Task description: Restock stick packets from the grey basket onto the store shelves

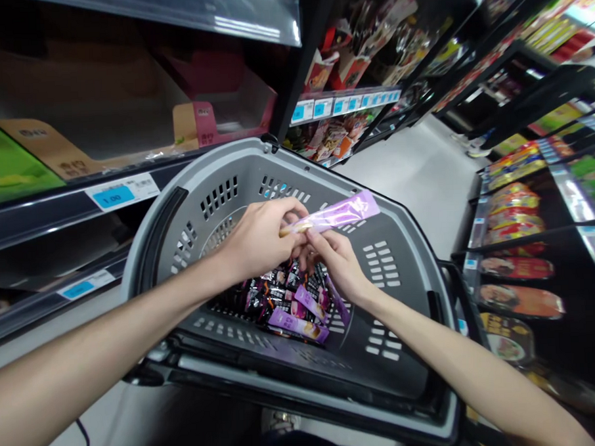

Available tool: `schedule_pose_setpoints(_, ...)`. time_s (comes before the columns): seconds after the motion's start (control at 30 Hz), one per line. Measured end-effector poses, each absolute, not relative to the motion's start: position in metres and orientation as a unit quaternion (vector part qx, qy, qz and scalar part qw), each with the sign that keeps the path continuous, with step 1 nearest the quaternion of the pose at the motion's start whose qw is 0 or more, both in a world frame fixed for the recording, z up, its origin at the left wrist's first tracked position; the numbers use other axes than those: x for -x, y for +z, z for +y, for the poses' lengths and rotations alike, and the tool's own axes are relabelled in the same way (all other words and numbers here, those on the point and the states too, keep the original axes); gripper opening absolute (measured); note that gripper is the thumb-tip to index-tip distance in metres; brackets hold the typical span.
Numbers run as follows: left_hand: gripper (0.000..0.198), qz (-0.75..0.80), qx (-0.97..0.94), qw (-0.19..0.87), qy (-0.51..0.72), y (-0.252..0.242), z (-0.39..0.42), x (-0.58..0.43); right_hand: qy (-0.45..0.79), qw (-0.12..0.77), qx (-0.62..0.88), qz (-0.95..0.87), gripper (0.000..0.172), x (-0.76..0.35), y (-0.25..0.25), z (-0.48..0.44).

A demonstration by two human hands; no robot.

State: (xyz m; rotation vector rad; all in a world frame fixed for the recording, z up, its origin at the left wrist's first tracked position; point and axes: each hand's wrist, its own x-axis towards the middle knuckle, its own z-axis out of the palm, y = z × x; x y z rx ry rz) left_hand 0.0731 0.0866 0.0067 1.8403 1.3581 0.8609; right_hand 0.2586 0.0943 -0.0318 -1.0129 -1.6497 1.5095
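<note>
1. You stand with dark metal shelving [46, 224] to the left of the grey plastic basket with slotted walls and a light rim [408, 264]; its near levels carry open cardboard display boxes.
2. Beyond the basket, to its right, runs a pale grey aisle floor [404, 179], and past it a black rack of bagged goods [516, 203] in red, yellow and orange wrappers.
3. Your basket itself lies open in front of you, its interior partly hidden by your hands and forearms.
4. Left of the basket, a tan cardboard display box [67, 151] stands between a bright green box [13, 163] and a pink-sided one [209, 121].
5. At the basket's bottom, you have a loose heap of glossy black and purple packets [281, 296], with slim purple sachets lying on top.
6. Your left hand [263, 237] is above the basket's middle, its fingers curled around one end of a slim, shiny lilac sachet [339, 211].
7. Your right hand [343, 264] is just beside it over the basket, thumb touching the sachet's lower edge, other fingers bent beneath; you cannot tell whether they grip it.
8. That sachet is above the basket's interior, tilted, its free end pointing toward the far right rim.
9. A white-and-blue price label [123, 191] reading 1.00 sits on the shelf edge left of the basket.
</note>
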Motion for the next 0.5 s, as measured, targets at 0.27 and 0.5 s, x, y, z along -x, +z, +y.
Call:
schedule_pose_setpoints(0.27, 0.026, 0.469, -0.629, 0.505, 0.360, -0.004, 0.091, -0.073, 0.485, 0.397, 0.392, -0.673, 0.032, -0.267, -0.021, 0.104)
schedule_pose_setpoints(0.5, 0.026, 0.480, -0.584, 0.546, 0.361, -0.006, 0.090, -0.075, 0.470, 0.395, 0.403, -0.679, 0.033, -0.264, -0.018, 0.104)
